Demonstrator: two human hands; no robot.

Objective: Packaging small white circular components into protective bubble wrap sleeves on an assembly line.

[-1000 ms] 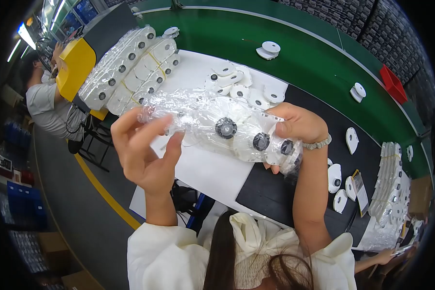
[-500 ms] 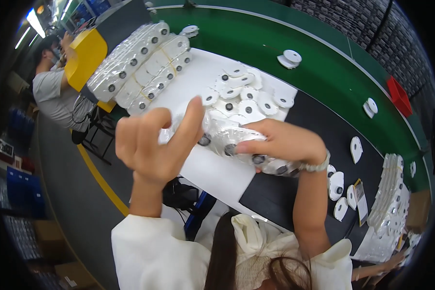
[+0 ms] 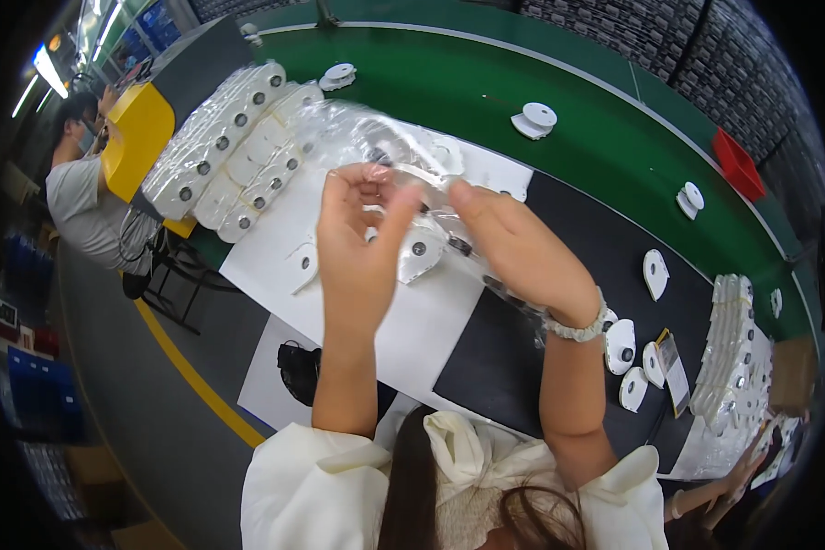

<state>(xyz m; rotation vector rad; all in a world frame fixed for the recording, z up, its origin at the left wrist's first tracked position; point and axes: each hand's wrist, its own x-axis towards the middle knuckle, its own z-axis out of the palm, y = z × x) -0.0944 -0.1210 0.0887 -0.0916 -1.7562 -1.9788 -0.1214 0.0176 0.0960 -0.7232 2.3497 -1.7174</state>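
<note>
Above the white sheet on the bench, my left hand (image 3: 367, 238) and my right hand (image 3: 527, 252) come close together on a long clear plastic bag (image 3: 348, 124). My left fingers are curled on the film, the thumb blurred by motion. The right thumb and fingers pinch it opposite, palm down. The bag trails from there beneath my right wrist, with dark round spots showing through it. White rounded plastic parts (image 3: 419, 255) with dark round hubs lie under and around my hands, partly hidden by them and by the film.
Wrapped rows of white parts (image 3: 238, 151) are stacked at the left, with a similar stack (image 3: 731, 357) at the far right. Loose parts (image 3: 534, 119) lie on the green conveyor (image 3: 412, 69). A red bin (image 3: 738, 163) stands beyond. Another person (image 3: 87, 202) sits at left; someone's hands show at lower right.
My left hand has moved right, in to my right hand, and taken hold of the film. The bag now spreads up and left over the parts. The whole view has shifted slightly.
</note>
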